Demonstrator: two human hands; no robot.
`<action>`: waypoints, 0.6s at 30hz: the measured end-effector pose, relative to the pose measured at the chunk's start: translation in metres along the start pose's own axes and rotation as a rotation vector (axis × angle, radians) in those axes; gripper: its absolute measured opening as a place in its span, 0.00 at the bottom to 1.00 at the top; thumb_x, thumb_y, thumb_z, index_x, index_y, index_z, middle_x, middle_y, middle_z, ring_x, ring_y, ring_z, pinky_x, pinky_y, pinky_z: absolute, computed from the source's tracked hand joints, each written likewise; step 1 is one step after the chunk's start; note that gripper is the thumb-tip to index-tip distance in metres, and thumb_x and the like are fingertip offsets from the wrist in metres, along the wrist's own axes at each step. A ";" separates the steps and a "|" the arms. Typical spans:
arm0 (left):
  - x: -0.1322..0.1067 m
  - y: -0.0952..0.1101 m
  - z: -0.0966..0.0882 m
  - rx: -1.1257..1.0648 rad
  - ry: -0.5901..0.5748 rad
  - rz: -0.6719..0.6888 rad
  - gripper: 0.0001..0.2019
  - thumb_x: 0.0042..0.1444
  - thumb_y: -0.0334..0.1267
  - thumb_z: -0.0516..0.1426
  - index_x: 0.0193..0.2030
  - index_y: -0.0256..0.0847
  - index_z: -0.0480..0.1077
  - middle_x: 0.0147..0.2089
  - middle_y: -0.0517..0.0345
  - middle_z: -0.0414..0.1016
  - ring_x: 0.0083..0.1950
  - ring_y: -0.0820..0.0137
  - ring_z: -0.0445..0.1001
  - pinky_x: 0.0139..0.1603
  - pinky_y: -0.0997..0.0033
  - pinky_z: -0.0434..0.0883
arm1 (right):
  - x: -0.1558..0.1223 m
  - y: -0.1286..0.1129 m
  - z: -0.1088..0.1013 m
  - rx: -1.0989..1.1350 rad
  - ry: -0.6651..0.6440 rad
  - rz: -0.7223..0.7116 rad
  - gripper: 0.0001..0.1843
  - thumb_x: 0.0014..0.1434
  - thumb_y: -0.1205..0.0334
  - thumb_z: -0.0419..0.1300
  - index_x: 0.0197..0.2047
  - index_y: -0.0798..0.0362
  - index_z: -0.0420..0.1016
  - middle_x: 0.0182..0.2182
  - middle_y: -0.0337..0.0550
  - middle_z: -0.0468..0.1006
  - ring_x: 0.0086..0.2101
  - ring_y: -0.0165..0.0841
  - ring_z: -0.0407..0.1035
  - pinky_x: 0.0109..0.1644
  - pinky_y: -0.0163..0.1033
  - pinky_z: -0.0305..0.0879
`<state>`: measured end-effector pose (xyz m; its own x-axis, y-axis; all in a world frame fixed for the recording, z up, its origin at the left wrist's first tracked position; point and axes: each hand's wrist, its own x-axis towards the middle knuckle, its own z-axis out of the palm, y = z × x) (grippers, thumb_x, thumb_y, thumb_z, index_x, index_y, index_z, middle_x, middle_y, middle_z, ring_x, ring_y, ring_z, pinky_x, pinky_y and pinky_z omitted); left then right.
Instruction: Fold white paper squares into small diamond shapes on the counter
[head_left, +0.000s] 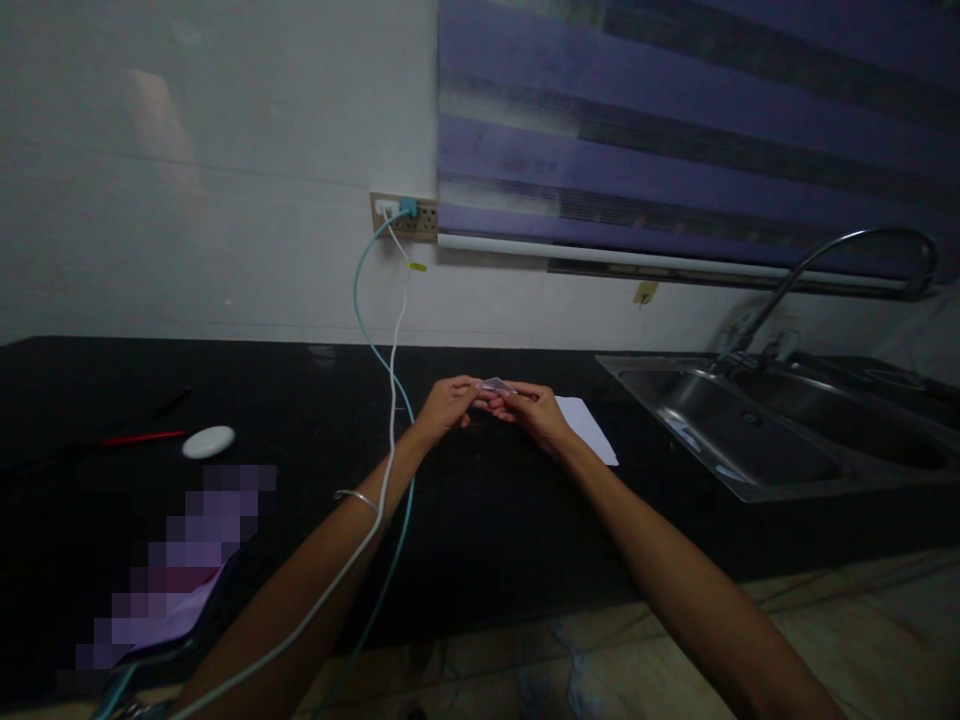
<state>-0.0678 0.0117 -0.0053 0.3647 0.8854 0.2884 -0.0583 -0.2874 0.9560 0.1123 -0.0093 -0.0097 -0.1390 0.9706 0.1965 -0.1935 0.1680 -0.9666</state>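
Note:
Both my hands meet over the black counter. My left hand and my right hand pinch a small folded piece of pale paper between their fingertips, holding it just above the counter. A white sheet of paper lies flat on the counter right behind my right hand. A thin bangle sits on my left wrist.
A white cable and a teal cable run from a wall socket down across my left forearm. A steel sink with a tap is at right. A white round disc and a red pen lie at left.

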 end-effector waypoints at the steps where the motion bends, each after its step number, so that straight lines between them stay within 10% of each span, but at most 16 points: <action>1: 0.000 0.000 -0.001 -0.013 0.004 0.011 0.20 0.55 0.50 0.58 0.43 0.32 0.70 0.42 0.41 0.79 0.37 0.66 0.79 0.18 0.82 0.63 | 0.000 -0.001 0.001 0.025 0.004 -0.005 0.20 0.47 0.55 0.69 0.44 0.55 0.79 0.33 0.47 0.82 0.33 0.33 0.76 0.40 0.40 0.74; 9: 0.001 -0.003 -0.002 -0.103 0.043 -0.008 0.19 0.54 0.46 0.60 0.47 0.34 0.71 0.47 0.41 0.77 0.44 0.63 0.78 0.25 0.79 0.69 | -0.003 -0.008 0.005 0.097 0.013 0.001 0.20 0.47 0.54 0.69 0.43 0.54 0.79 0.36 0.48 0.81 0.34 0.33 0.76 0.45 0.43 0.73; 18: 0.000 0.003 -0.001 0.061 0.099 0.056 0.11 0.52 0.41 0.62 0.35 0.33 0.76 0.32 0.49 0.79 0.25 0.75 0.73 0.23 0.77 0.66 | -0.001 -0.003 0.001 0.058 0.027 0.003 0.18 0.47 0.51 0.69 0.36 0.55 0.80 0.34 0.47 0.81 0.34 0.32 0.75 0.42 0.39 0.74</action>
<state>-0.0691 0.0115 -0.0028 0.2689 0.8982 0.3479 -0.0187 -0.3562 0.9342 0.1120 -0.0108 -0.0069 -0.1138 0.9754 0.1885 -0.2490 0.1557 -0.9559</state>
